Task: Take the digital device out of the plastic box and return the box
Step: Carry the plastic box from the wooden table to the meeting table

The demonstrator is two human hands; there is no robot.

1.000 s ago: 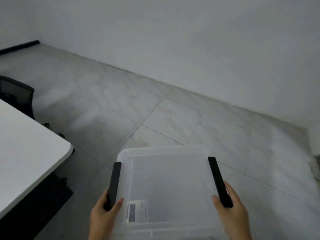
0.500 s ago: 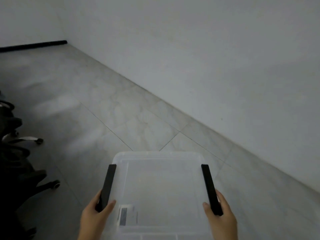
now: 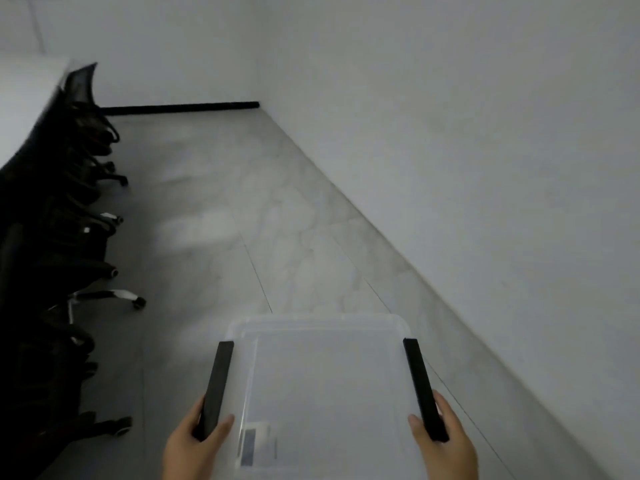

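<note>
I carry a clear plastic box (image 3: 322, 375) with a see-through lid in front of me, above the floor. A black latch handle runs along each long side. My left hand (image 3: 192, 445) grips the left handle, thumb on the lid. My right hand (image 3: 446, 441) grips the right handle the same way. A white label with a dark patch (image 3: 256, 445) shows through the near end of the lid. No digital device is visible in the box or anywhere else in view.
A row of black office chairs on castors (image 3: 65, 237) lines the left side beside a white table edge (image 3: 31, 74). A white wall (image 3: 485, 168) runs along the right. A grey tiled floor strip (image 3: 242, 220) lies between them, ending at a black baseboard (image 3: 180, 108).
The view has swung left: the side wall now sits on the right and the row of chairs has come into view. Both hands keep the same hold on the box handles.
</note>
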